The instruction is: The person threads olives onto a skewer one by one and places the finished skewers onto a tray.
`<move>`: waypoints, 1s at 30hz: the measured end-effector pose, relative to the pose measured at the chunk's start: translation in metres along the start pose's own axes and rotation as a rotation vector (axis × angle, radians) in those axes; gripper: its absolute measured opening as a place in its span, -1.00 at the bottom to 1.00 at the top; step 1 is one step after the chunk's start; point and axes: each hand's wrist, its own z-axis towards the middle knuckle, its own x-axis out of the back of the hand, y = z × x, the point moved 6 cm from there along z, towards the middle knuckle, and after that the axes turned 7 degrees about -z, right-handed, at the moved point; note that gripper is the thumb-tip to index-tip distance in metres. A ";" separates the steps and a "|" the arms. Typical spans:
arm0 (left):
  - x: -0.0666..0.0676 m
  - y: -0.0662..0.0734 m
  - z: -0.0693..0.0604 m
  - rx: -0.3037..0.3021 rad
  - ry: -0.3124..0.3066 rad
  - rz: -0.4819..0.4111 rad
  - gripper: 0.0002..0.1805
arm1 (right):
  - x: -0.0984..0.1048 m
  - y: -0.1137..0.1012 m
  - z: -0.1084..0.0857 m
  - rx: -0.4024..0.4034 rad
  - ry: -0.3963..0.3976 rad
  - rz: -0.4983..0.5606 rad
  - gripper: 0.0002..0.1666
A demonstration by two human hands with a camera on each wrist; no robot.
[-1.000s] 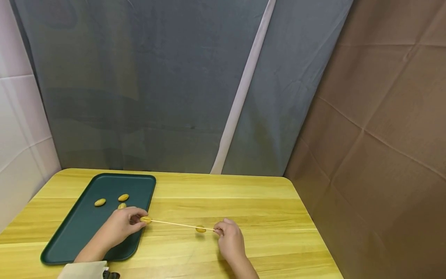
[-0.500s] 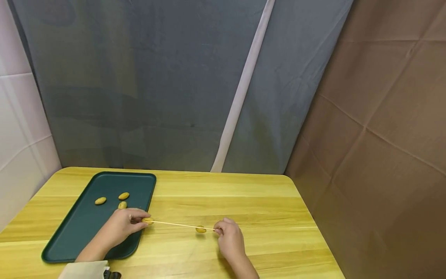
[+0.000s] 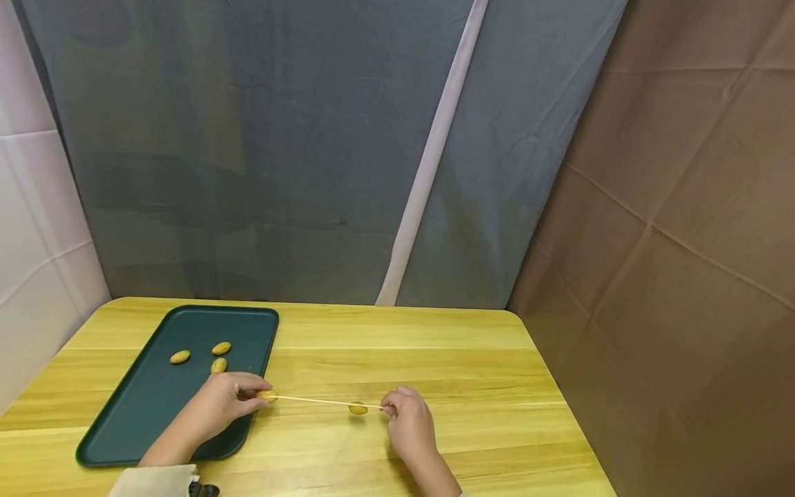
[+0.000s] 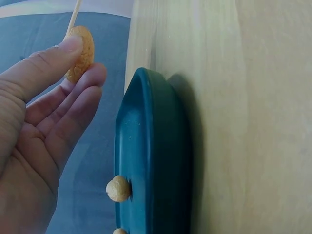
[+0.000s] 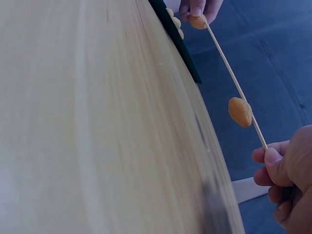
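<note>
A thin pale stick (image 3: 317, 400) (image 5: 226, 63) runs between the two hands above the table. My right hand (image 3: 411, 426) (image 5: 292, 175) pinches its right end between thumb and fingers. One oval yellow-brown piece (image 3: 357, 408) (image 5: 240, 112) is on the stick close to the right hand. My left hand (image 3: 217, 413) (image 4: 53, 97) pinches a second such piece (image 4: 82, 53) (image 5: 198, 21) at the stick's left end, above the tray's right edge. How far the stick enters this piece cannot be seen.
The dark green tray (image 3: 133, 414) (image 4: 168, 161) lies at the table's left, with three loose oval pieces (image 3: 180, 357) toward its far half. The wooden table (image 3: 497, 386) meets a grey curtain behind; brown cloth hangs at the right.
My left hand, with its piece, has moved slightly to the right, toward the right hand. The right hand has stayed almost still, its grip on the stick unchanged.
</note>
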 end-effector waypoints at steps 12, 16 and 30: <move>-0.003 0.001 0.002 -0.020 -0.041 -0.025 -0.79 | 0.000 -0.002 0.000 0.008 0.007 0.009 -0.75; -0.003 0.003 0.001 -0.032 -0.053 -0.048 -0.80 | 0.000 -0.001 0.000 0.013 0.011 0.004 -0.75; -0.007 0.006 0.003 -0.067 -0.060 -0.053 -0.82 | -0.002 -0.002 0.000 0.026 0.019 -0.002 -0.71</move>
